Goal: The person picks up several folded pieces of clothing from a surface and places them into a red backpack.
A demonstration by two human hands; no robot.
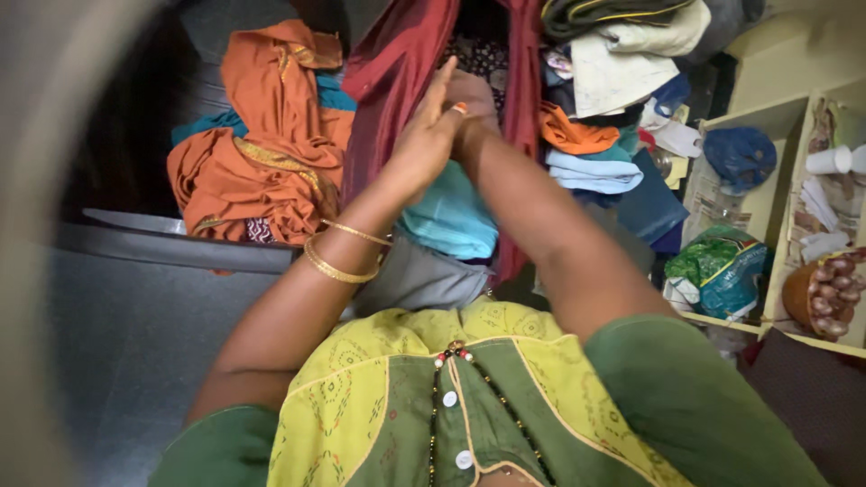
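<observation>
My left hand (424, 135), with gold bangles at the wrist, is raised flat with fingers together and pressed against my right hand (471, 99), which is mostly hidden behind it. Both hands meet in front of a long maroon cloth (397, 72) that hangs down from above. Whether either hand grips the cloth I cannot tell. Below the hands lies a folded light blue cloth (451, 216) on a grey garment (419, 275).
A crumpled orange cloth with gold trim (262, 153) lies to the left. Stacked folded clothes (595, 117) fill the right. Pale shelves (776, 180) hold a blue bag, a green packet, white cups and a bowl of brown nuts (825, 293).
</observation>
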